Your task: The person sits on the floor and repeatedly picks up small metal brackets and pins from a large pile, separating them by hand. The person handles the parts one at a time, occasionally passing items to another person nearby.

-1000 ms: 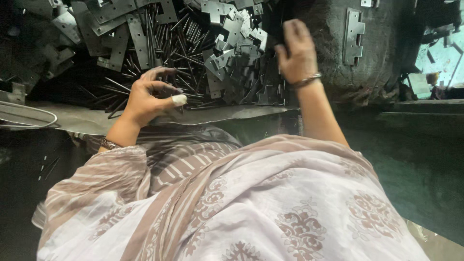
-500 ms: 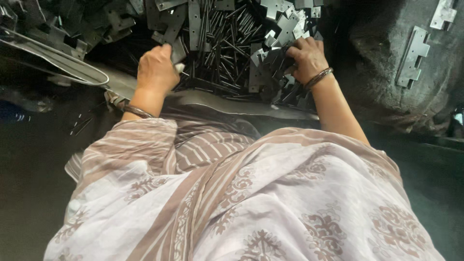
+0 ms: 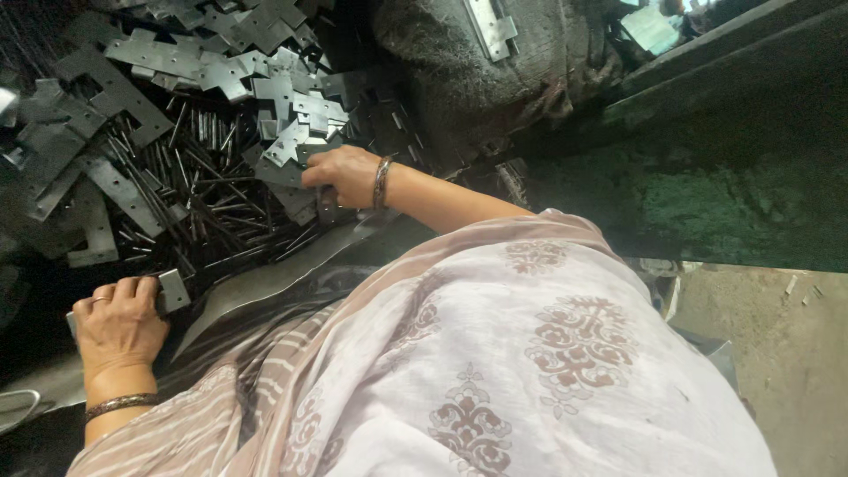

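We see a big pile of flat metal plates (image 3: 203,66) and thin metal pins (image 3: 190,181). Our right hand (image 3: 343,175) rests on the pile, fingers curled down. Our left hand (image 3: 119,322) grips one small metal plate (image 3: 172,290) beside the pile.

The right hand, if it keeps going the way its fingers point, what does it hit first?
Likely the flat metal plates heaped just past the right hand, which already touches the pile; depth is hard to judge.

A small flat grey metal plate (image 3: 170,291) sat gripped at its edge, while stamped hinge plates (image 3: 291,132) and thin dark pins (image 3: 199,190) lay heaped together.
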Available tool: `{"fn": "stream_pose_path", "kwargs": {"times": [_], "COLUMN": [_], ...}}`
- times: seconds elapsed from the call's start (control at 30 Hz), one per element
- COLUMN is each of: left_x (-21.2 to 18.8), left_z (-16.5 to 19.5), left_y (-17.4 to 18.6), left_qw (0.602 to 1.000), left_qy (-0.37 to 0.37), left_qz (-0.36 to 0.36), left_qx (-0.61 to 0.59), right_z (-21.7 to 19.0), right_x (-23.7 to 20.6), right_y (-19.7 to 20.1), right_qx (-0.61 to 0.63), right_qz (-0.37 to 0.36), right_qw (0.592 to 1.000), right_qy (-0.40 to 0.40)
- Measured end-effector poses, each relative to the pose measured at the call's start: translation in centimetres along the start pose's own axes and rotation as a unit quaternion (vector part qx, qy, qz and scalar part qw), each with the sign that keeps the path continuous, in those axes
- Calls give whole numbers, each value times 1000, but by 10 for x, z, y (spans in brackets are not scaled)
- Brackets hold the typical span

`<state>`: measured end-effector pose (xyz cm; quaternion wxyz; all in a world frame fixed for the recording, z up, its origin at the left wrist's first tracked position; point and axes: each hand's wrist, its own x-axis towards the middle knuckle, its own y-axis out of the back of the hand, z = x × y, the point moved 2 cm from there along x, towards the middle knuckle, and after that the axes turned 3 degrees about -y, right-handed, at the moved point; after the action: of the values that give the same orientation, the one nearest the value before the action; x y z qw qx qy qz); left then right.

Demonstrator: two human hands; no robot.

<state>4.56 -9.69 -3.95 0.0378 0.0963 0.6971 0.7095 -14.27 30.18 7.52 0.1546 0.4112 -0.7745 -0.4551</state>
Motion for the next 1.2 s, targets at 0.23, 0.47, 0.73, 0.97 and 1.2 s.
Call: {"fn": "stream_pose_path", "kwargs": {"times": [0.23, 0.47, 0.73, 0.97, 1.2], "left_x": [12, 36, 88, 102, 104], "left_z": [5, 49, 148, 150, 45], "left_y": [4, 63, 71, 32, 8], "left_qw": [671, 336, 4, 319, 869], "left_qy": [187, 400, 132, 271, 325], "left_qz": [185, 251, 157, 32, 128], "left_qx": [-693, -815, -979, -908, -350], "right_z": [47, 31, -89, -86, -22], "right_x": [-5, 2, 27, 28, -1], "right_y": [14, 43, -30, -15, 48], "right_qx": [21, 180, 244, 374, 764], "right_qz": [80, 108, 56, 47, 108], "right_qw": [995, 973, 968, 926, 619], "right_qy": [-55, -97, 22, 7, -147]}}
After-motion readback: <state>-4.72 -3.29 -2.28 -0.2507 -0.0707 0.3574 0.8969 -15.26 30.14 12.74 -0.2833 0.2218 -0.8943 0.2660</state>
